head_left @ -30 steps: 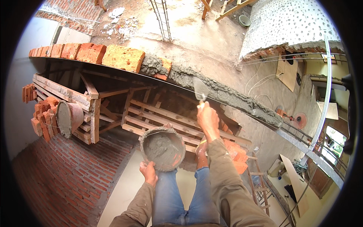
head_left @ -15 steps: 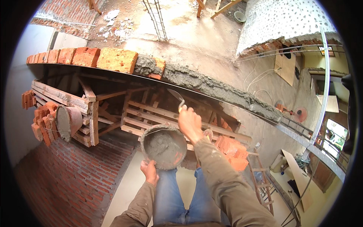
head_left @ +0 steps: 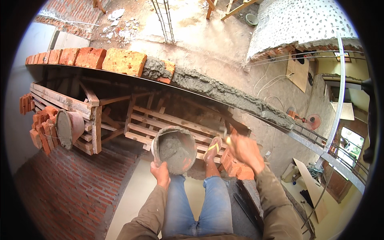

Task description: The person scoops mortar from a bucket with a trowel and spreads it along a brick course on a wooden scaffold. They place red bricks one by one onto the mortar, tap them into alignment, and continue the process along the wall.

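My left hand (head_left: 161, 175) is closed on the rim of a bucket (head_left: 157, 149) that holds wet grey mortar (head_left: 173, 151), tilted toward me above my thighs. Off to the right, my right hand (head_left: 245, 151) is closed round a trowel (head_left: 228, 140); its pale handle end shows, while the blade is smeared by motion. Below and beside that hand lie stacked orange bricks (head_left: 236, 166). Ahead runs a wall top with a bed of mortar (head_left: 224, 92) on it. A row of bricks (head_left: 124, 63) stands on the wall's left part, the last one partly coated with mortar.
Slatted wooden scaffolding (head_left: 160, 125) lies below the wall, with my sandalled foot (head_left: 213, 149) on it. At left, a second mortar bucket (head_left: 71, 127) sits beside a brick pile (head_left: 44, 130). A metal bar (head_left: 340, 96) and an orange fan (head_left: 313, 121) are at right.
My right hand with the trowel has swung right and down, from near the wall to above the brick stack. The bucket has tilted slightly in my left hand, and my foot has come into view.
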Tool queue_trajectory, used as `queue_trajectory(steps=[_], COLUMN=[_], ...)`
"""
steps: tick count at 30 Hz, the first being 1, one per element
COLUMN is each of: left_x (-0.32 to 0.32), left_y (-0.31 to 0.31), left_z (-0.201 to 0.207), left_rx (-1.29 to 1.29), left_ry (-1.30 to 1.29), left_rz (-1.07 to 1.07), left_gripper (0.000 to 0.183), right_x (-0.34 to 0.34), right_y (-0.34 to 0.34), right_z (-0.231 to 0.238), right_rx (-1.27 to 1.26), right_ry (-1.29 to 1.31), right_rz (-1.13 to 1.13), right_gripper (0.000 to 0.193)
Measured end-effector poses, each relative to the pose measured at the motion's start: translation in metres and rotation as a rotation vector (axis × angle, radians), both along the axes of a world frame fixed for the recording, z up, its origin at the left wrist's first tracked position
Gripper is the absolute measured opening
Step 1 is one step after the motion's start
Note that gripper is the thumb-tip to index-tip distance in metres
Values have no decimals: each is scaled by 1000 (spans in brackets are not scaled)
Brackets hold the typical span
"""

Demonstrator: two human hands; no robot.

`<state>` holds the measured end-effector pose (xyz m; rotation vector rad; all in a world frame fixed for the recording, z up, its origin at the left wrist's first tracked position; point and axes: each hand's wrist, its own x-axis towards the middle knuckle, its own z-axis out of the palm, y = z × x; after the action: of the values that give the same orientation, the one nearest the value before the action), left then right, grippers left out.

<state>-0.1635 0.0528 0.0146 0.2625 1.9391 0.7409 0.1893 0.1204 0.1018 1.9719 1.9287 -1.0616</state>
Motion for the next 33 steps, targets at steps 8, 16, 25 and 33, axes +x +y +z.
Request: queue_trajectory(steps=[8, 16, 25, 33], left_x=[41, 54, 102, 126], left_y=[25, 61, 57, 51], left_z=[17, 42, 56, 57], left_rx=[364, 539, 500, 477], left_ry=[159, 67, 32, -49], left_rz=[-248, -564, -645, -632], left_gripper=[64, 66, 63, 55], right_x=[-90, -113, -78, -19], right_y=[-67, -93, -103, -162], right_z=[-57, -42, -63, -39], right_rx=[-4, -108, -271, 248], right_ry=[80, 392, 730, 187], right_rz=[9, -72, -395, -166], right_gripper=[30, 35, 31, 27])
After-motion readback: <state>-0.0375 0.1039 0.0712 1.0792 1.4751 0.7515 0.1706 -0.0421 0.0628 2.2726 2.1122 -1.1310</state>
